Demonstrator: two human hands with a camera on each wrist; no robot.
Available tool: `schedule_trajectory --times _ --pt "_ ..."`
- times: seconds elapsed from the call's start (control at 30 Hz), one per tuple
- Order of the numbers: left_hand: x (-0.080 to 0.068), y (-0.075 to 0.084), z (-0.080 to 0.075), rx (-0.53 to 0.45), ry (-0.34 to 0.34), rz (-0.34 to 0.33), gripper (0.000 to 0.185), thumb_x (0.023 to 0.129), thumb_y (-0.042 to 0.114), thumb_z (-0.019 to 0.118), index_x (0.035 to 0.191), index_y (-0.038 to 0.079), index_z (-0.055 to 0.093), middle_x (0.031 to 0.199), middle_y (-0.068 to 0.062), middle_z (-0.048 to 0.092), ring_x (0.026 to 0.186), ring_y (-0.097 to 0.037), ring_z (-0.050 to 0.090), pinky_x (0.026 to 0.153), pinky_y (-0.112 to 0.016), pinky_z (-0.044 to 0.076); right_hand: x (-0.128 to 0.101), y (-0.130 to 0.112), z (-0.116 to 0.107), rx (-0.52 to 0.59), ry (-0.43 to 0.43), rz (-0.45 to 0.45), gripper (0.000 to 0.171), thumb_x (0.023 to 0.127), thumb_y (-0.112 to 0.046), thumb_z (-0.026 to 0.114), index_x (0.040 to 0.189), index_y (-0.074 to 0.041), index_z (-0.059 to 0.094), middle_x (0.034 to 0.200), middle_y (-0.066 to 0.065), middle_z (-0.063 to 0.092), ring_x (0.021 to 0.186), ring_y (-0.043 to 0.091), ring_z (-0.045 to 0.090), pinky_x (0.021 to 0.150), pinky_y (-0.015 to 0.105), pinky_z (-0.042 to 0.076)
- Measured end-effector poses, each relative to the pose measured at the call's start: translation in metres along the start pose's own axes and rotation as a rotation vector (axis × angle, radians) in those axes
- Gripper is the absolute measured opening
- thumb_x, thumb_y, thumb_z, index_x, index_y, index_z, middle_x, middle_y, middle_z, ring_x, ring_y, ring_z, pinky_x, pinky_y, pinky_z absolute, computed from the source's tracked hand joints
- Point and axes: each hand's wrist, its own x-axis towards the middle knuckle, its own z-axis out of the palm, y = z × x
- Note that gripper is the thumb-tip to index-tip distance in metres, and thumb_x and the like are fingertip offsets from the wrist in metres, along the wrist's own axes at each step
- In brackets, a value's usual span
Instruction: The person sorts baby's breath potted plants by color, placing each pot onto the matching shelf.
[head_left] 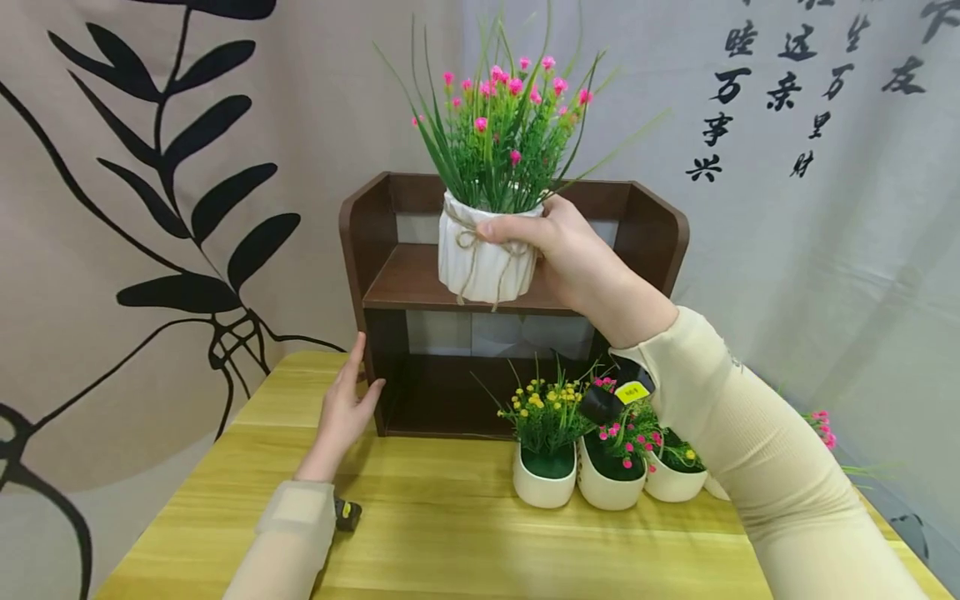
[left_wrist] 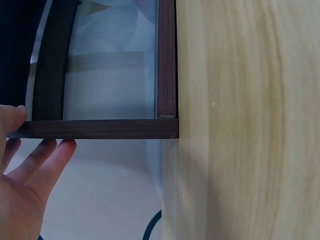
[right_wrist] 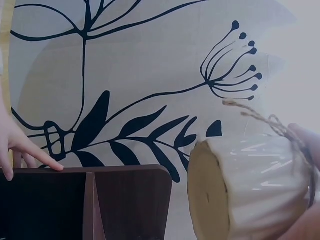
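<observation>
Right hand point(head_left: 577, 258) wrapped round white ribbed pot point(head_left: 483, 258), thumb across the front near the twine bow point(head_left: 471, 240), fingers behind and hidden. Pot held upright in the air, in front of the upper shelf point(head_left: 408, 287) of the brown rack point(head_left: 367, 250), base just above shelf level; contact with the shelf not clear from the head view. Pink flowers and long green blades point(head_left: 502, 117) rising from the pot, above the hand. In the right wrist view, pot's flat underside point(right_wrist: 207, 195) turned toward the camera, twine trailing off the top, only fingertips showing at the right edge.

Left hand point(head_left: 345, 412) flat and relaxed against the rack's left side panel, low down, fingers straight, thumb hooked round the front edge. Gripping nothing. Left wrist view: fingers point(left_wrist: 47, 160) beside the dark panel edge, thumb on the other side.

On the yellow table point(head_left: 450, 533), right of the rack's foot: row of small white pots, yellow-flowered one point(head_left: 545, 450), pink-flowered one point(head_left: 611, 467), more behind largely covered by the right sleeve point(head_left: 750, 450). Wrist device point(head_left: 615, 396) partly blocking them. Lower rack compartment dark, contents not discernible.
</observation>
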Motion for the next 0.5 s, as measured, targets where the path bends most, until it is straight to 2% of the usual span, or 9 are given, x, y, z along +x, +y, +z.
schedule_trajectory --times 0.07,0.27,0.4,0.5 --pt "0.0 0.001 0.0 -0.002 -0.004 -0.001 0.086 0.092 0.002 0.064 0.157 0.03 0.015 0.153 -0.017 0.033 0.103 -0.04 0.059 0.047 -0.026 0.044 0.005 -0.001 0.001 -0.014 0.029 -0.007 0.039 0.081 -0.007 0.067 0.112 0.002 0.045 0.096 0.015 0.066 0.083 0.019 0.065 0.077 0.033 0.054" --pt "0.0 0.002 -0.001 -0.005 -0.011 -0.016 0.086 0.092 0.003 0.064 0.157 0.031 0.014 0.154 -0.015 0.031 0.094 -0.037 0.061 0.043 -0.026 0.041 0.021 0.001 0.003 -0.034 0.061 -0.024 0.044 0.081 -0.009 0.068 0.113 0.001 0.04 0.093 0.016 0.065 0.083 0.019 0.062 0.081 0.033 0.05" --pt "0.0 0.001 -0.002 -0.004 -0.008 -0.006 0.086 0.092 0.002 0.064 0.157 0.03 0.015 0.155 -0.014 0.031 0.078 -0.032 0.06 0.04 -0.025 0.039 0.033 0.004 0.003 -0.028 0.068 0.004 0.06 0.081 -0.009 0.069 0.127 0.0 0.031 0.103 0.016 0.062 0.091 0.02 0.061 0.086 0.033 0.049" --pt "0.0 0.0 -0.001 -0.003 0.0 0.012 0.086 0.091 0.002 0.065 0.157 0.028 0.016 0.154 -0.015 0.031 0.078 -0.031 0.06 0.039 -0.024 0.038 0.043 0.007 0.003 -0.022 0.076 0.025 0.071 0.082 -0.01 0.069 0.134 -0.002 0.022 0.11 0.017 0.058 0.095 0.02 0.059 0.088 0.032 0.048"
